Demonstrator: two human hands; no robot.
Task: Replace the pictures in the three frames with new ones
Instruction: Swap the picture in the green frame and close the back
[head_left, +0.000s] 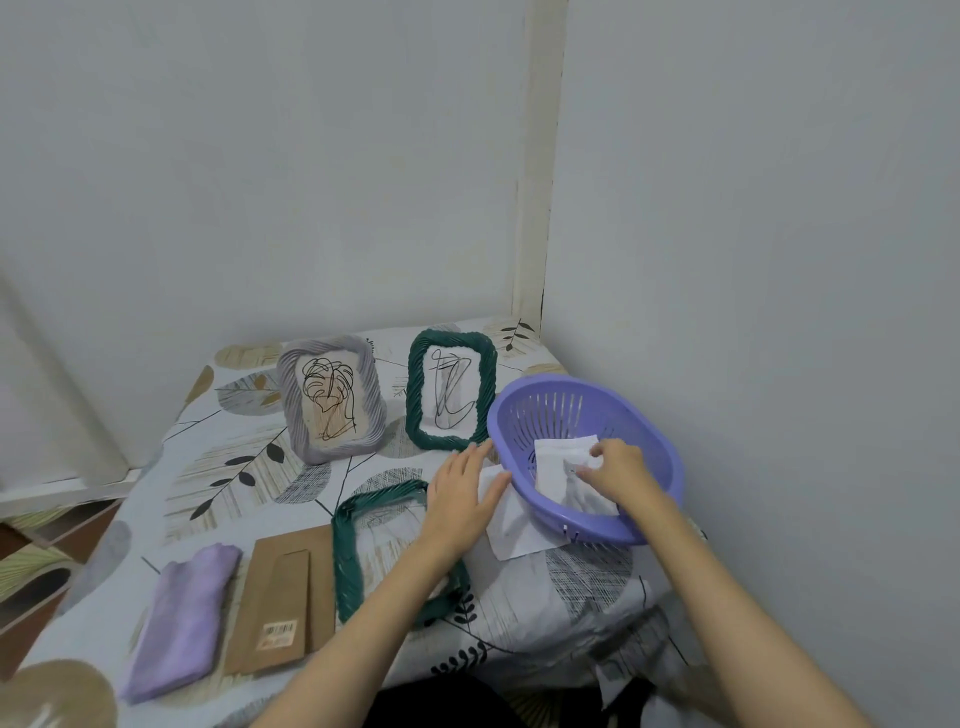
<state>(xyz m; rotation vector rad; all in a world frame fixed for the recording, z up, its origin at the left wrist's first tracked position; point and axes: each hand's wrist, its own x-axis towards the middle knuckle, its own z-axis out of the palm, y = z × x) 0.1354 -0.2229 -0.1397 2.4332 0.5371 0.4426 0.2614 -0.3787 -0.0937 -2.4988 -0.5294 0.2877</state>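
Observation:
Two frames stand upright at the back of the table: a grey frame (332, 397) with a leaf line drawing and a dark green frame (451, 388) with a black line drawing. A third green frame (348, 551) lies flat in front of me with its brown backing board (283, 597) beside it on the left. My left hand (462, 496) lies flat, fingers apart, on a white paper (511, 530) between that frame and the purple basket (660, 452). Inside the basket my right hand (621, 470) pinches a white picture sheet (558, 470).
A folded lilac cloth (179, 623) lies at the front left. The table, covered by a leaf-patterned cloth (249, 467), sits in a corner with walls close behind and to the right. The basket overhangs the white paper near the right wall.

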